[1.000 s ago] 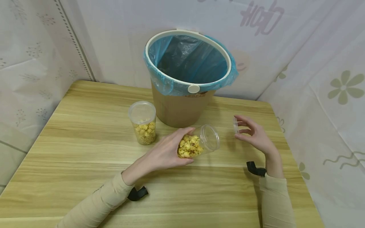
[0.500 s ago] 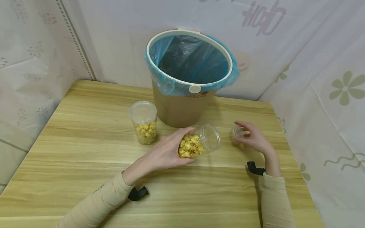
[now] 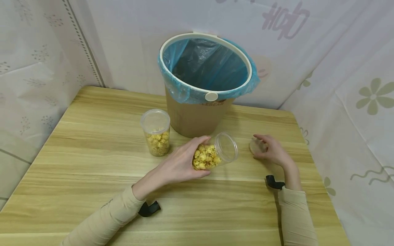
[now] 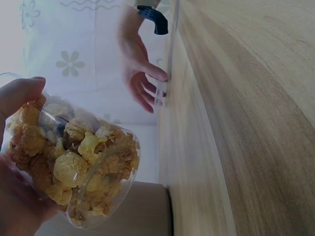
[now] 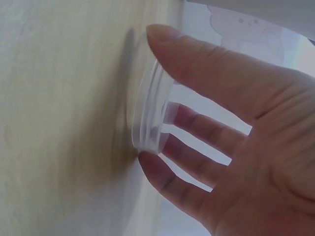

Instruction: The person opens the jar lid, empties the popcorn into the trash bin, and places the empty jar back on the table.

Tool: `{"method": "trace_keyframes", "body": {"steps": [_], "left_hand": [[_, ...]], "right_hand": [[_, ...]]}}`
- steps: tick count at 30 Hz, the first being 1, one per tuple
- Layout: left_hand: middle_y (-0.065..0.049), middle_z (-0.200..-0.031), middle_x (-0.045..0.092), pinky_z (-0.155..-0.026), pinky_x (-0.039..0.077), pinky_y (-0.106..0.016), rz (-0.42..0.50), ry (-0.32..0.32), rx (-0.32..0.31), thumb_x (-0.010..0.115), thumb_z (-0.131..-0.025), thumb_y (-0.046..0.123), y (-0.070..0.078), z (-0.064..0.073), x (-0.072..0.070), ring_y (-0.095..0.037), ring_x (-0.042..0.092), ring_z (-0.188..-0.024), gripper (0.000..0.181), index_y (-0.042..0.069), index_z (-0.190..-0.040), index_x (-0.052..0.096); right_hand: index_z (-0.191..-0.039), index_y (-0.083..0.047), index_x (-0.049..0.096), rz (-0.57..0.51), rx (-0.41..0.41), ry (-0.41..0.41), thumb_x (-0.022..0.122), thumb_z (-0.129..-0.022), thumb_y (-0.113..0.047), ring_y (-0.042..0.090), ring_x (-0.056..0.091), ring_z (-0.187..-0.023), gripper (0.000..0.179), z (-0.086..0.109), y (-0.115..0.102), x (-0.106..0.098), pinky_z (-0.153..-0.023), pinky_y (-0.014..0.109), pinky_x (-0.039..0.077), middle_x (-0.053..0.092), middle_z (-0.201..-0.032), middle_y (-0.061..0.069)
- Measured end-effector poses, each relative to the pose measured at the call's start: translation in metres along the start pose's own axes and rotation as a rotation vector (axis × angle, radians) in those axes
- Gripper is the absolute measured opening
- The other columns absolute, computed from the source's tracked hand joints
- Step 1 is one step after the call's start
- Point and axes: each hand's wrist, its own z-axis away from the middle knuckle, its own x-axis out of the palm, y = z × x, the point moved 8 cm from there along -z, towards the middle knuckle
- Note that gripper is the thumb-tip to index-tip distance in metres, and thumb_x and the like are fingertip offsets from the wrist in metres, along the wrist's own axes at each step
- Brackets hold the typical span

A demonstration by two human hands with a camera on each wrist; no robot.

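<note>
My left hand [image 3: 178,165] grips a clear plastic jar [image 3: 212,153] partly filled with yellow popcorn. The jar lies tilted on its side, its uncovered mouth facing right; the left wrist view shows the popcorn [image 4: 74,164] gathered toward its base. On the right, my right hand [image 3: 275,152] holds a clear round lid [image 3: 258,146] by its edge between thumb and fingers. Seen from the right wrist, the lid [image 5: 149,110] is close over the wooden surface, nearly parallel to it. A second popcorn jar [image 3: 156,136] stands upright with its lid on, left of my left hand.
Behind the jars stands a brown bin [image 3: 195,118] lined with a blue plastic bag [image 3: 181,90] under a white rim. The wooden table [image 3: 92,164] meets patterned cloth walls [image 3: 129,44] at the back and sides. Black curved pieces [image 3: 149,208] sit at both wrists.
My right hand has lowered toward the table, turning the lid from upright to nearly flat. The left hand and its jar stay almost where they were.
</note>
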Motion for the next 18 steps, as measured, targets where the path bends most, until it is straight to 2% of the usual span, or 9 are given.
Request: {"method": "trace_keyframes", "body": {"steps": [5,9,12,15,18], "left_hand": [[-0.007,-0.145,0.059,-0.11,0.052,-0.045,0.002,0.033,0.015,0.091,-0.075,0.038,0.001,0.001,-0.003,-0.023,0.06,-0.131,0.098,0.011,-0.153,0.039],[-0.007,-0.146,0.058,-0.11,0.052,-0.045,-0.003,0.032,0.01,0.091,-0.075,0.038,0.002,0.001,-0.004,-0.023,0.059,-0.132,0.098,0.011,-0.153,0.039],[-0.007,-0.147,0.057,-0.111,0.051,-0.045,-0.004,0.027,0.004,0.091,-0.075,0.039,0.003,0.002,-0.004,-0.023,0.058,-0.134,0.098,0.011,-0.154,0.039],[-0.008,-0.148,0.057,-0.112,0.051,-0.045,0.0,0.031,0.011,0.091,-0.074,0.039,0.004,0.002,-0.005,-0.023,0.058,-0.134,0.099,0.011,-0.154,0.039],[-0.009,-0.148,0.057,-0.111,0.051,-0.044,0.003,0.043,0.032,0.091,-0.075,0.039,0.007,0.002,-0.007,-0.022,0.058,-0.133,0.1,0.011,-0.154,0.038]], "right_hand": [[-0.148,-0.001,0.05,0.015,-0.016,0.002,0.088,-0.08,-0.012,0.048,0.048,-0.136,0.079,0.0,-0.002,0.002,-0.111,0.067,0.04,0.052,-0.148,0.027],[-0.146,0.001,0.052,0.032,-0.028,0.009,0.089,-0.078,-0.01,0.05,0.048,-0.135,0.078,0.0,-0.004,0.003,-0.112,0.067,0.039,0.053,-0.146,0.029],[-0.148,0.0,0.05,0.032,-0.017,0.004,0.09,-0.077,-0.012,0.051,0.043,-0.14,0.082,-0.001,-0.003,0.004,-0.115,0.069,0.036,0.048,-0.152,0.03],[-0.153,-0.002,0.044,0.016,0.004,-0.002,0.087,-0.082,-0.018,0.053,0.034,-0.147,0.084,-0.001,-0.005,0.003,-0.118,0.071,0.03,0.038,-0.159,0.03],[-0.154,-0.002,0.042,-0.016,-0.003,0.039,0.078,-0.093,-0.022,0.052,0.03,-0.15,0.074,0.0,-0.011,-0.007,-0.118,0.073,0.029,0.035,-0.162,0.028]]}}
